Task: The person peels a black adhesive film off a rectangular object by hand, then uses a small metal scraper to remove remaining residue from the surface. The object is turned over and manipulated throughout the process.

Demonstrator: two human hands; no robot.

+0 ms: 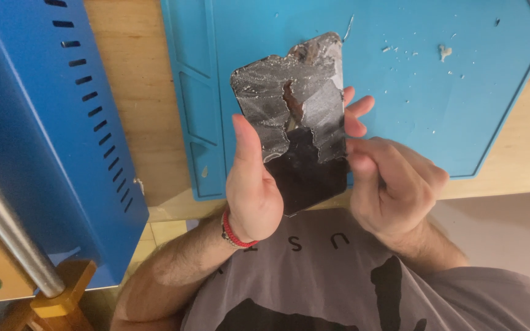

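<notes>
Fingertips of the left hand show past the right edge of a dark phone panel, while its thumb lies along the panel's left edge, so this hand grasps the panel from behind and holds it up above the workbench. The right hand has its fingers curled, with thumb and forefinger pinched at the panel's right edge, about halfway down; whether they grip a loose layer or only the edge itself cannot be told. The panel stands tilted, lower end toward the person's chest. Its upper half is covered by a grey, cracked and peeling film with a ragged tear running down the middle; the lower half is bare, black and glossy.

A red braided bracelet sits on the left wrist. Below the hands is a grey T-shirt with a black print.

Behind the panel lies a blue silicone work mat with moulded compartments along its left side and small pale scraps scattered on its upper right part. The mat rests on a light wooden bench. To the left stands a blue metal housing with rows of vent slots, and a grey metal bar crosses in front of it at lower left.
</notes>
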